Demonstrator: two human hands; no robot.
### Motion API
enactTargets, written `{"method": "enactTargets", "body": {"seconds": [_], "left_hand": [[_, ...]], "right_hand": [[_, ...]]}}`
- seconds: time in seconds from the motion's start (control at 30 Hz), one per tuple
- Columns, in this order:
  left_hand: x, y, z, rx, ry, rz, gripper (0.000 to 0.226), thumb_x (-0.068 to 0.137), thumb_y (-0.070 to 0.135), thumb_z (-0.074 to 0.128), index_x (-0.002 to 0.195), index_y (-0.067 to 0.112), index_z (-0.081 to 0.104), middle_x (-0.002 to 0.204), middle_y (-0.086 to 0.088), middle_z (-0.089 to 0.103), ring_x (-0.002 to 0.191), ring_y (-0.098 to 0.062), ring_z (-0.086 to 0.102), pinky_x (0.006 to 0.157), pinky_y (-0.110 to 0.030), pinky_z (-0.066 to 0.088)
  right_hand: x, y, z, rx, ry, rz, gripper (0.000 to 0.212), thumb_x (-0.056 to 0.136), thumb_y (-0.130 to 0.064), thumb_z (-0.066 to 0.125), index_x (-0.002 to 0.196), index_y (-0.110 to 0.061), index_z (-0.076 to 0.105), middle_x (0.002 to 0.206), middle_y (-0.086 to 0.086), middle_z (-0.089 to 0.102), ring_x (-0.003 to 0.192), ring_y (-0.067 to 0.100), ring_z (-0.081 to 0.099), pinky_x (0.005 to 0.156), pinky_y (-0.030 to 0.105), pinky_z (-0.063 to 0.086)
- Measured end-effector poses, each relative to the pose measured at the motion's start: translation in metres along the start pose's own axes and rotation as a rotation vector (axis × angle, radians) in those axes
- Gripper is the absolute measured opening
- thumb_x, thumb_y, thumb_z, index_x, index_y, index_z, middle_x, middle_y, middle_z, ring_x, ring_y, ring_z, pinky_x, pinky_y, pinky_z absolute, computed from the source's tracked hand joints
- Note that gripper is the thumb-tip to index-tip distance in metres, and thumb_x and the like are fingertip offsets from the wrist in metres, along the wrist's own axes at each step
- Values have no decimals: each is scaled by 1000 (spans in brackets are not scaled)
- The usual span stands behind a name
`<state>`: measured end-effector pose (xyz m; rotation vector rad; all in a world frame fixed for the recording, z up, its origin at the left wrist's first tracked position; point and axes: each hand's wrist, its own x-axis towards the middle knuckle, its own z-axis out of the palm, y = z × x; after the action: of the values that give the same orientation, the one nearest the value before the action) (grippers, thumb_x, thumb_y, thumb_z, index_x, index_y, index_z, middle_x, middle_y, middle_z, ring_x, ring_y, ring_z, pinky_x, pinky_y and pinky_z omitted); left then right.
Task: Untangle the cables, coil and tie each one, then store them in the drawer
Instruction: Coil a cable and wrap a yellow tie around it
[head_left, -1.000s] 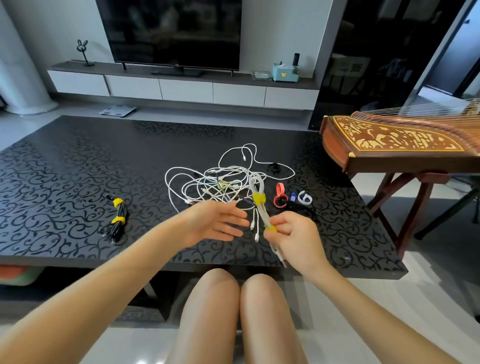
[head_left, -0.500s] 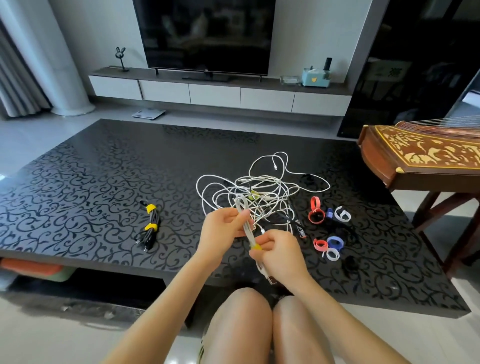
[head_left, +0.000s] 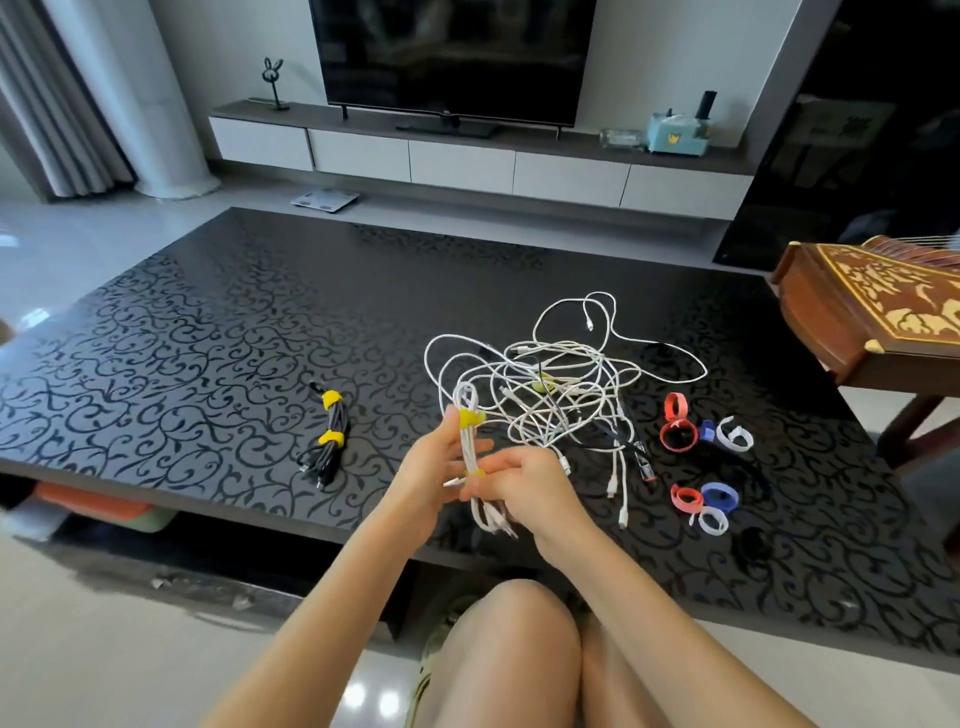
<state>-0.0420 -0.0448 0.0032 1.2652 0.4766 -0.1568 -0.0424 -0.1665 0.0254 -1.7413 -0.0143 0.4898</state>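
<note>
L hand (head_left: 439, 465), free 1 s ago, now joins R hand (head_left: 522, 486) on the white cable bundle (head_left: 467, 447), mid-frame over the surface (head_left: 208, 364) near edge. Both grips clasp it; w/ two yellow ties (head_left: 471, 417) on, prob. ready for the drawer. Tangle (head_left: 561, 384) still to do

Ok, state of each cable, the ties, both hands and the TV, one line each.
White bundle: coiled, tied twice, held over the table.
Black bundle: coiled, tied twice, lying on table.
Tangle: knotted, untied, on table.
Loose ties: looped, unused, on table.
Left hand: holds white bundle near upper tie.
Right hand: pinches white bundle at lower tie.
TV: screen dark.
</note>
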Motion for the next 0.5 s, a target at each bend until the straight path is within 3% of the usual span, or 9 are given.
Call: {"method": "enactTargets", "body": {"seconds": [0.1,0.2,0.27,0.37,0.43,0.5], "left_hand": [[-5,-10,-10,117,46,67,28,95,34,52,80,13,63,67,-3,58,55,-14,53,52,-22,38],[-8,-3,-25,78,203,185,19,92,14,55,75,7,60,60,-8,55,48,-17,53,40,-21,40],[-4,8,-40,103,278,217,18,94,15,53,80,6,61,66,-9,58,55,-21,56,47,-26,43],[11,19,-56,184,295,176,20,96,13,50,80,4,58,64,-7,59,50,-20,54,43,-26,44],[26,22,-66,351,383,139,21,97,15,48,81,3,54,61,-7,53,49,-21,50,45,-27,43],[39,23,-77,569,461,86,32,100,25,42,81,1,53,67,-10,51,61,-30,53,58,-34,42]], "right_hand": [[8,-7,18,1,-34,-4,13,76,8,64,87,5,70,78,23,68,63,15,59,52,18,44],[12,-8,35,-22,-122,-39,22,80,2,60,91,-13,72,62,9,64,45,7,53,45,17,41],[13,-6,45,-35,-170,-80,28,84,-6,59,103,-24,68,72,4,67,48,6,54,47,17,44],[13,3,45,-136,-85,-170,26,87,-11,62,114,-13,65,98,1,70,59,8,61,52,15,48],[12,7,34,-174,-6,-181,19,88,-11,61,106,-9,68,95,4,69,63,11,62,56,20,52],[11,11,19,-187,27,-157,11,89,-11,58,93,-10,68,84,4,69,61,12,63,64,31,56]]}}
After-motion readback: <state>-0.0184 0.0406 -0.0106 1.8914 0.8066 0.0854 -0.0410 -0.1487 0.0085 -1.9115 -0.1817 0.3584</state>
